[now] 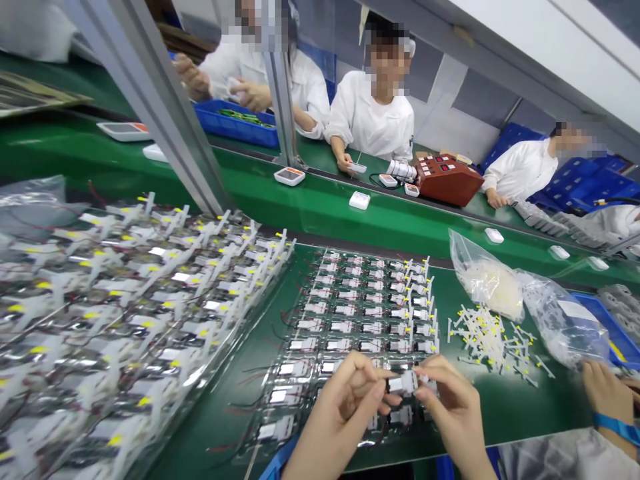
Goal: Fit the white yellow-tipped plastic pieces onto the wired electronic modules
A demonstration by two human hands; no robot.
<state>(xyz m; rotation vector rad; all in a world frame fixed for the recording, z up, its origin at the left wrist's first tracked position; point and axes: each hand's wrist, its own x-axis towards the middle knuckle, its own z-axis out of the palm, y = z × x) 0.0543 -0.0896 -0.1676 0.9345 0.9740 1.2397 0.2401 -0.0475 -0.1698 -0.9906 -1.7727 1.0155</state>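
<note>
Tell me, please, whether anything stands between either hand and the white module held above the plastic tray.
Nothing visible does: the left hand has the white module in its grip, and the right hand is at its right end. The pile of yellow-marked white strips lies aside, to the right.

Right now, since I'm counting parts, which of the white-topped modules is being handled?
The white-topped module pinched between the camera wearer's left hand and right hand; the other modules lie in rows, unheld.

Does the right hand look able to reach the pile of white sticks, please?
Likely yes: the pile lies near the right hand, nothing visibly between, though it is busy at a white module.
</note>
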